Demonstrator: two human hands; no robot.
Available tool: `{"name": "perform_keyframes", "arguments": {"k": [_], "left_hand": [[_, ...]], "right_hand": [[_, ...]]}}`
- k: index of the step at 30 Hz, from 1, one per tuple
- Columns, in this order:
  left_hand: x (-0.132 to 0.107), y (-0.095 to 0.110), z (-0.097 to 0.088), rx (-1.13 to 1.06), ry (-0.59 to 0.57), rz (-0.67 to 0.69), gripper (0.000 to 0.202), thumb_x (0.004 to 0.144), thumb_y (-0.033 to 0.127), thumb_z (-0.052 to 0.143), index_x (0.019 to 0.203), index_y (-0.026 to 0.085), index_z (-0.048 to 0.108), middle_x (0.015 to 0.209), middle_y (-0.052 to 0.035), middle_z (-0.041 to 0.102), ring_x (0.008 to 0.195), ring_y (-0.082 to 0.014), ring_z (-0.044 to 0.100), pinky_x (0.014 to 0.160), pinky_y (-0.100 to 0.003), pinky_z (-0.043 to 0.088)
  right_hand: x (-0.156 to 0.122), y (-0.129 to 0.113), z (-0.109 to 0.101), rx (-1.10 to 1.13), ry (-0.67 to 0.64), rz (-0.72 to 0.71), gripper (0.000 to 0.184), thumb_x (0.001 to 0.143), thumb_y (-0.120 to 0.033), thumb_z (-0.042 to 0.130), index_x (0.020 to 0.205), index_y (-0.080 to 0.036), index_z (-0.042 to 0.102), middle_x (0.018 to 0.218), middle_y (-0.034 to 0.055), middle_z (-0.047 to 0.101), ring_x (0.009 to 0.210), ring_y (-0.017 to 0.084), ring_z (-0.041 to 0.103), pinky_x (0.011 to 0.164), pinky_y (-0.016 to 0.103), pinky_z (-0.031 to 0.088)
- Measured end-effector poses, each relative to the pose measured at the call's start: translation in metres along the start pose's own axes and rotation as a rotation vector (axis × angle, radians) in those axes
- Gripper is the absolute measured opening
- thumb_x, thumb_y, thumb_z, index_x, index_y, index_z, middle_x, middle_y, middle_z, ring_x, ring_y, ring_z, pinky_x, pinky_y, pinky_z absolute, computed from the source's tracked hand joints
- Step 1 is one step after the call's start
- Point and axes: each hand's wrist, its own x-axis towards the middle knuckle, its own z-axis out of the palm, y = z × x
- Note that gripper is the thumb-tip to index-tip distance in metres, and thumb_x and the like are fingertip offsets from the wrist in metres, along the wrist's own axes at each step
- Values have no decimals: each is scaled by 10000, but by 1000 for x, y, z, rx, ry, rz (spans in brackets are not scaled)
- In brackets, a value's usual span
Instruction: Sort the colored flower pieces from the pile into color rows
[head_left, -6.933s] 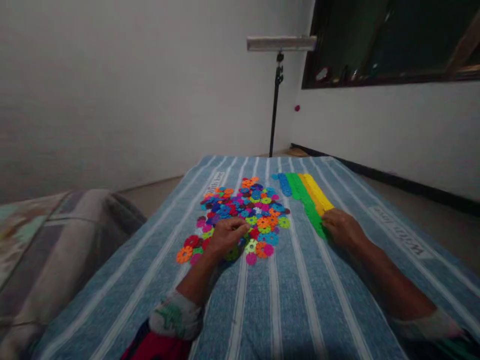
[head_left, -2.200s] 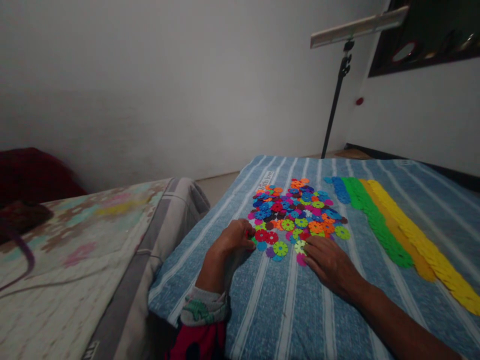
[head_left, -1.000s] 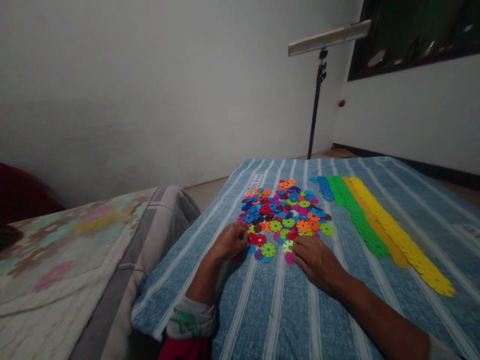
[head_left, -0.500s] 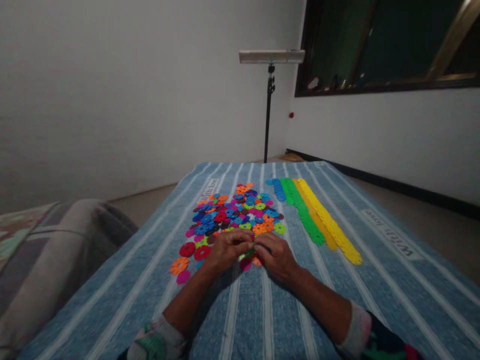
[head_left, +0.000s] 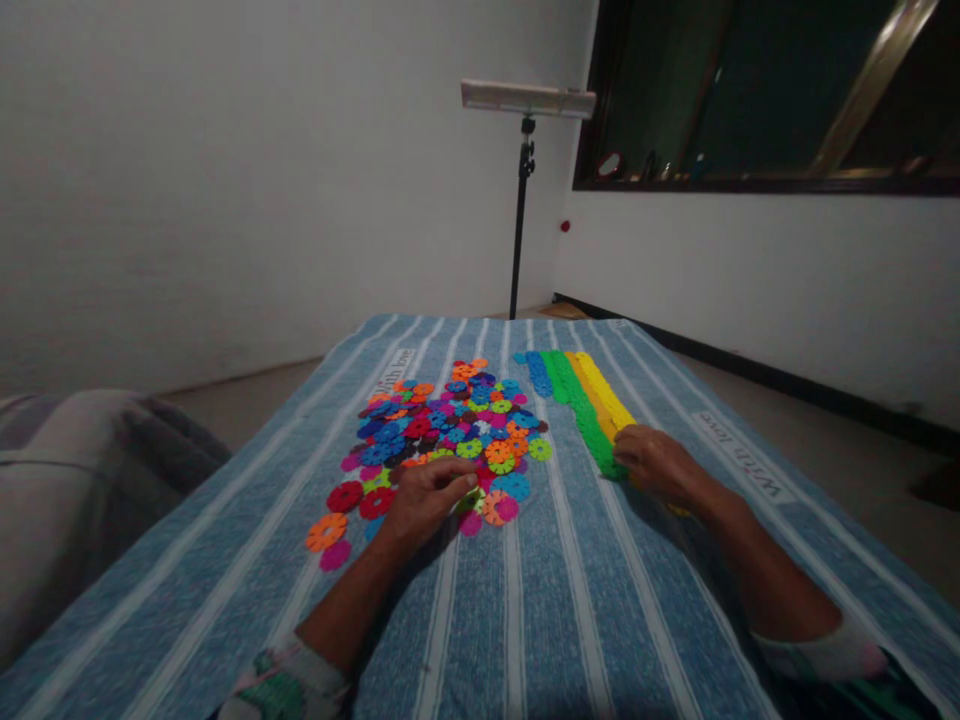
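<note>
Dim, grainy room – soft shadows under forearms, wide-angle bending at edges, corners murky.

Blue striped cloth [head_left: 570, 620] carries mixed plastic discs [head_left: 442, 435] & sorted colour rows [head_left: 577, 400].

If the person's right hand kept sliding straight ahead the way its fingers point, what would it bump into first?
The right hand points up and left, its fingertips at the near end of the green row of sorted discs. It would probably meet that row first, though whether it already touches is unclear.
</note>
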Motion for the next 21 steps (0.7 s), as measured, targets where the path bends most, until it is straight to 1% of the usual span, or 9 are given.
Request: {"name": "perform_keyframes", "arguments": {"k": [3, 7, 10, 13, 16, 19, 21], "left_hand": [[0, -3, 4, 7, -5, 11, 216, 702, 403, 682, 761, 202, 734, 844, -66, 739, 815, -215, 660, 782, -359, 547], [-1, -2, 3, 15, 10, 8, 208, 698, 388, 684, 769, 199, 735, 853, -67, 740, 843, -218, 665, 809, -363, 547], [-2, 0, 2, 21, 13, -1, 200, 697, 373, 675, 775, 198, 734, 844, -61, 741, 839, -214, 665, 818, -358, 543], [-2, 0, 1, 25, 3, -8, 202, 708, 361, 658, 783, 188, 731, 855, -62, 738, 839, -212, 664, 810, -349, 534], [-3, -3, 1, 17, -2, 3, 212, 723, 352, 641, 792, 171, 726, 871, -67, 732, 838, -207, 659, 810, -344, 521], [-5, -7, 2, 15, 6, 12, 219, 735, 344, 623, 796, 154, 713, 833, -66, 722, 786, -196, 648, 774, -336, 513], [-7, -9, 4, 52, 7, 30, 204, 743, 327, 615, 784, 149, 707, 823, -64, 715, 774, -191, 643, 772, -330, 508]], "right_hand": [[-7, 6, 2, -36, -42, 15, 294, 894, -101, 508, 640, -177, 633, 760, 51, 647, 726, 152, 575, 654, 261, 407], [-8, 4, 7, -2, -41, 20, 283, 855, -54, 514, 623, -169, 629, 746, 58, 650, 716, 154, 587, 636, 256, 397], [-6, 1, 7, 37, -14, 45, 259, 853, -64, 524, 647, -170, 640, 757, 53, 657, 725, 155, 599, 646, 254, 399], [-5, 0, 7, 42, 20, 111, 243, 881, -100, 509, 697, -175, 649, 801, 51, 672, 749, 156, 611, 658, 250, 405], [-3, -1, 12, 36, 98, 153, 229, 896, -130, 490, 759, -184, 665, 839, 55, 691, 788, 172, 623, 676, 257, 417], [6, -12, 23, 64, 175, 90, 228, 901, -150, 485, 772, -198, 666, 818, 57, 687, 798, 187, 623, 701, 274, 425], [18, -32, 33, 110, 208, 5, 240, 912, -164, 477, 756, -203, 655, 777, 55, 667, 768, 186, 613, 695, 281, 427]]}}
